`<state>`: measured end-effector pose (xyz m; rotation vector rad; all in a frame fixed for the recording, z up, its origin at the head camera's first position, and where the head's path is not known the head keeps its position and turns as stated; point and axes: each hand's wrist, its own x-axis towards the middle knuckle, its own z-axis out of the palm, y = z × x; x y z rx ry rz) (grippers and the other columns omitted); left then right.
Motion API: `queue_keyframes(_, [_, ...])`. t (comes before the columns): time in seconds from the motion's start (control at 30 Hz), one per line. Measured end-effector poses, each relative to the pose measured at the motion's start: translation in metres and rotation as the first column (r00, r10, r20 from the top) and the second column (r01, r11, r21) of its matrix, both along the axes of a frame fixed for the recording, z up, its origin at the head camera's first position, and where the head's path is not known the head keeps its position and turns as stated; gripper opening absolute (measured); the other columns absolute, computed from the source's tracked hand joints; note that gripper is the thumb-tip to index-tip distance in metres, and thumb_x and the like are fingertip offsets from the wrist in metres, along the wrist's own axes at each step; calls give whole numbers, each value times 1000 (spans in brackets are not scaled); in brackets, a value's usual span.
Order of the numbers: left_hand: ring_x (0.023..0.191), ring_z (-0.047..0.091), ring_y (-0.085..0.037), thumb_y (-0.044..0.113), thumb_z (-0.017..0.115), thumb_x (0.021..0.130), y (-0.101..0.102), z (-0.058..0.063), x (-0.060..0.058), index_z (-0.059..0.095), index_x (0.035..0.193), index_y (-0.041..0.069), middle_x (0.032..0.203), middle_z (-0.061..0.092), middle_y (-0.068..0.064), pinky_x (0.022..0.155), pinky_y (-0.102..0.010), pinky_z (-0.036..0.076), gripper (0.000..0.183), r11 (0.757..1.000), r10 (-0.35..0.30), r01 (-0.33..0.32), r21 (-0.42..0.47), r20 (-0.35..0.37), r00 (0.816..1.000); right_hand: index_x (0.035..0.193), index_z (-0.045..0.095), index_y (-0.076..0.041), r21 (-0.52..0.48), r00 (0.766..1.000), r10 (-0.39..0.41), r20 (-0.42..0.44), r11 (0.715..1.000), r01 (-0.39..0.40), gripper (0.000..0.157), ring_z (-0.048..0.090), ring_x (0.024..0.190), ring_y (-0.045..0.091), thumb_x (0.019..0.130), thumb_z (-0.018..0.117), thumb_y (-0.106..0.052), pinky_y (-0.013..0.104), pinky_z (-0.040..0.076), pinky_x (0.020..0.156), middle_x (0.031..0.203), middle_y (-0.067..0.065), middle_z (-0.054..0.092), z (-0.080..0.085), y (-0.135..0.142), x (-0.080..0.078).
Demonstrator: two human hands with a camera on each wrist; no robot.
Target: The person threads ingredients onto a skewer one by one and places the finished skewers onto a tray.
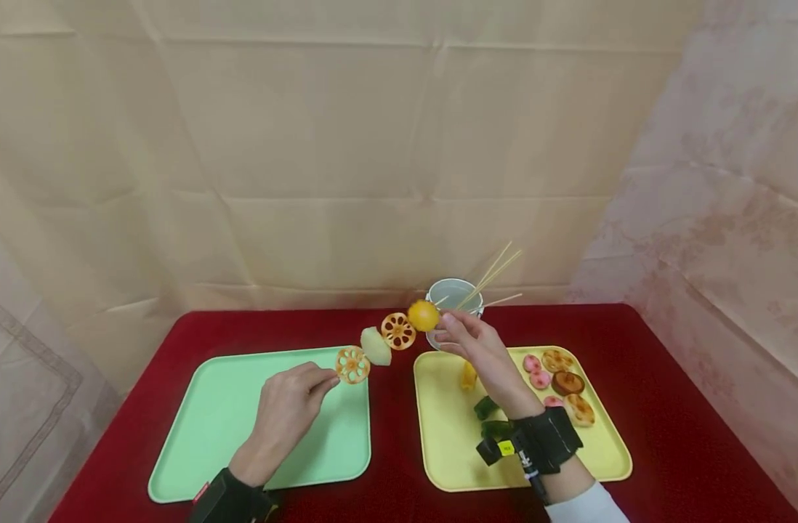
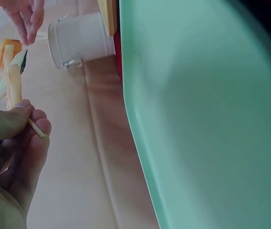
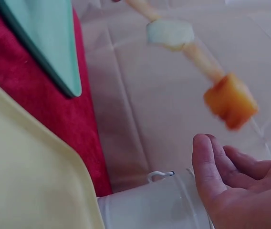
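Observation:
My left hand [image 1: 289,408] pinches the lower end of a skewer [image 2: 36,128] between thumb and fingers. Threaded on it, from that end upward, are a lotus root slice [image 1: 353,365], a pale green-white piece [image 1: 376,346], a second lotus root slice [image 1: 398,331] and a yellow corn piece [image 1: 424,316]. The skewer is held in the air, slanting up to the right. Close to the corn at the far end is my right hand [image 1: 480,356]. In the right wrist view its fingers [image 3: 204,164] are loosely bent, with a gap between them and the corn [image 3: 231,101].
A green tray [image 1: 222,414] lies at left on the red tabletop [image 1: 392,465]. On the yellow tray [image 1: 448,436] at right are green pieces [image 1: 497,429], pink pieces [image 1: 539,379] and browned slices [image 1: 567,383]. Behind stands a white bucket [image 2: 80,40] with bare skewers [image 1: 497,271].

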<state>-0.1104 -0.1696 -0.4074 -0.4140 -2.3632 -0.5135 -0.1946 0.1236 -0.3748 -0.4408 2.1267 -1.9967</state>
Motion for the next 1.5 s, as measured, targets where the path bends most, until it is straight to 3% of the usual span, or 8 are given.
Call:
queue_keyframes(0.27, [50, 47, -3, 9, 86, 66, -45, 14, 14, 78, 76, 12, 62, 63, 7, 44, -25, 39, 13, 991, 130, -130, 17, 15, 991, 136, 49, -2, 104, 999, -32, -14, 994, 34, 59, 58, 111, 33, 95, 55, -44, 39, 49, 91, 128, 20, 57, -3, 2, -2])
queue_keyframes(0.5, [50, 48, -5, 9, 86, 65, -100, 15, 53, 79, 79, 11, 67, 68, 3, 46, -28, 38, 16, 956, 292, -290, -36, 140, 946, 130, 55, -4, 170, 999, -37, -26, 985, 41, 57, 58, 108, 32, 93, 58, -47, 38, 50, 89, 121, 15, 60, -13, -4, 3])
queue_keyframes(0.8, [58, 53, -15, 12, 81, 71, -134, -1, 103, 78, 83, 6, 68, 69, 0, 54, -34, 40, 14, 884, 450, -465, -60, 386, 805, 125, 58, 0, 166, 997, -28, -66, 985, 38, 52, 59, 106, 34, 94, 59, -41, 34, 51, 85, 116, 16, 63, -19, -6, 4])
queue_keyframes(1.03, [67, 58, -20, 15, 76, 79, -145, -11, 110, 78, 91, 4, 77, 72, -6, 59, -38, 42, 17, 869, 442, -490, -72, 556, 704, 126, 58, -1, 179, 996, -31, -89, 983, 47, 52, 60, 104, 26, 94, 58, -42, 33, 52, 83, 118, 16, 62, -19, 2, 5])
queue_keyframes(1.17, [65, 52, -19, 18, 75, 80, -143, -13, 110, 77, 94, 1, 76, 71, -5, 57, -34, 38, 22, 845, 458, -528, -86, 625, 632, 127, 58, -2, 191, 996, -12, -87, 981, 28, 52, 60, 104, 25, 95, 57, -43, 33, 52, 84, 119, 13, 62, -17, 4, 6])
queue_keyframes(1.27, [64, 50, -18, 18, 76, 79, -141, -12, 97, 77, 94, 0, 74, 70, -4, 56, -33, 37, 24, 856, 445, -507, -97, 638, 629, 127, 57, -1, 187, 995, -46, -86, 980, 61, 52, 60, 104, 25, 95, 56, -42, 32, 52, 83, 119, 15, 62, -17, 12, 12])
queue_keyframes(1.43, [58, 47, -16, 16, 78, 76, -136, -12, 75, 77, 91, 0, 64, 64, 2, 53, -31, 35, 21, 910, 373, -401, -102, 623, 688, 126, 57, 0, 185, 991, -95, -99, 976, 112, 51, 61, 103, 26, 96, 56, -40, 30, 52, 83, 120, 18, 61, -16, 25, 19])
queue_keyframes(1.5, [56, 47, -15, 17, 79, 76, -134, -12, 66, 78, 89, 1, 59, 60, 4, 52, -31, 35, 21, 926, 336, -365, -93, 640, 691, 126, 57, 0, 190, 989, -108, -103, 974, 126, 51, 61, 103, 25, 96, 56, -41, 31, 52, 83, 120, 18, 61, -16, 30, 21])
